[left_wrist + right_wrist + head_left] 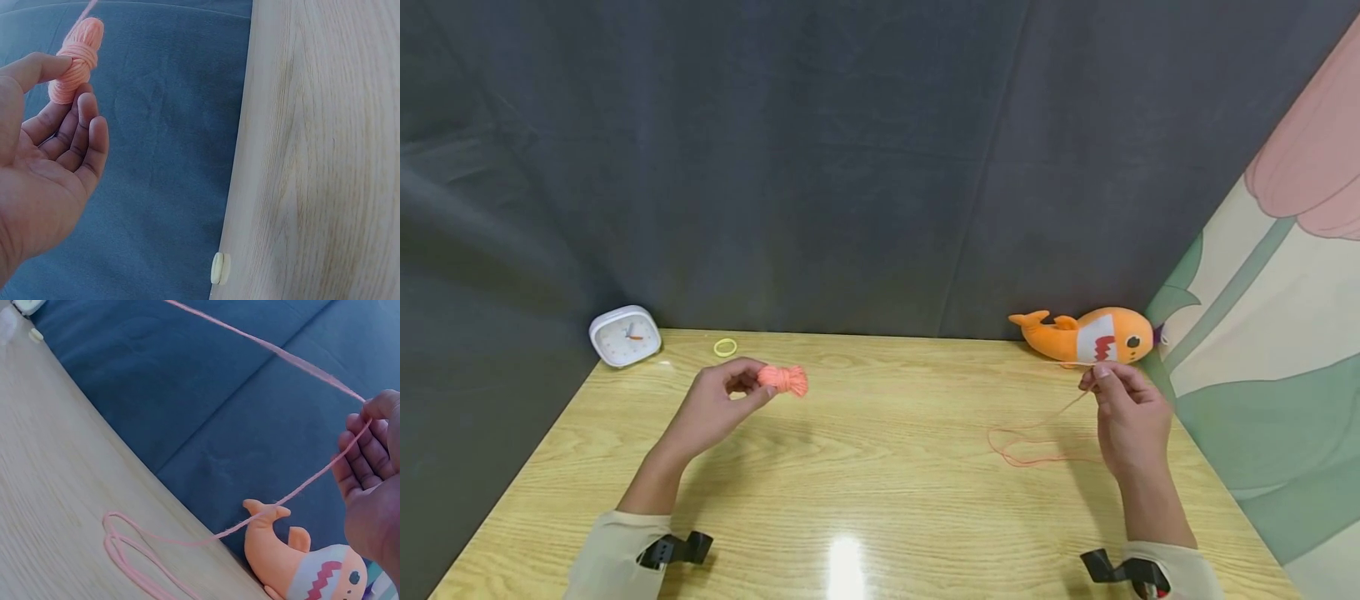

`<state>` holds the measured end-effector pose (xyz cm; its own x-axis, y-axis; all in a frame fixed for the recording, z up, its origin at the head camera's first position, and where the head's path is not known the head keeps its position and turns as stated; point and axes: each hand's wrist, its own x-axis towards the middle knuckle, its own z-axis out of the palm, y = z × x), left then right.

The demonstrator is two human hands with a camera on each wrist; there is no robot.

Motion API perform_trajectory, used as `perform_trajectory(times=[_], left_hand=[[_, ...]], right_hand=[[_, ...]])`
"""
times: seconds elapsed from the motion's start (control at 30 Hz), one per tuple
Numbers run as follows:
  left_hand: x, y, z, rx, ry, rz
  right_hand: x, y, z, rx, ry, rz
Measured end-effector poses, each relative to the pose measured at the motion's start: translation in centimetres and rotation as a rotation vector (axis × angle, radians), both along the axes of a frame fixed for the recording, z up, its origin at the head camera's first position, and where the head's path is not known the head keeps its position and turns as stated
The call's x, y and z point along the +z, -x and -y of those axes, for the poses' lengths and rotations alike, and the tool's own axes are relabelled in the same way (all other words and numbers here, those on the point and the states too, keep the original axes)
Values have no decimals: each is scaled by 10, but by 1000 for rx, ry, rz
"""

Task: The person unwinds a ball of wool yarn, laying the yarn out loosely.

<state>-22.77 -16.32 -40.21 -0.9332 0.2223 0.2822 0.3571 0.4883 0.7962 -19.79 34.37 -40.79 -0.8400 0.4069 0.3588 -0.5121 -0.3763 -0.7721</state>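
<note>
On my head cam I've got the left hand (713, 407) pinching a pink yarn bundle (784, 380) at 8 o'clock, right hand (1131, 417) pinching the strand (306, 365) at 4, loose loops (122, 565) down on the bench (880, 467).

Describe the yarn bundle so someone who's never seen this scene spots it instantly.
Find the pale wood-grain table before the dark fabric backdrop. Over its left side, the person's bare left hand holds a small coral-pink yarn bundle in its grip. Unlike the thin, loose pink yarn strand on the right, it is compact and wrapped round its middle.
</note>
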Motion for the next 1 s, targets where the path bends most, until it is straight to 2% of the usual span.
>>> perform_trajectory(times=[0.33,0.5,0.73,1.0], left_hand=[[3,-2,1,3,-18,12],[2,0,2,3,-23,16],[2,0,4,12,-11,-36],[2,1,6,33,2,-12]], right_hand=[[7,-1,-11,-124,24,78],[8,-2,-15,-150,44,75],[9,-3,-22,-187,78,112],[11,-6,-30,-194,150,116]])
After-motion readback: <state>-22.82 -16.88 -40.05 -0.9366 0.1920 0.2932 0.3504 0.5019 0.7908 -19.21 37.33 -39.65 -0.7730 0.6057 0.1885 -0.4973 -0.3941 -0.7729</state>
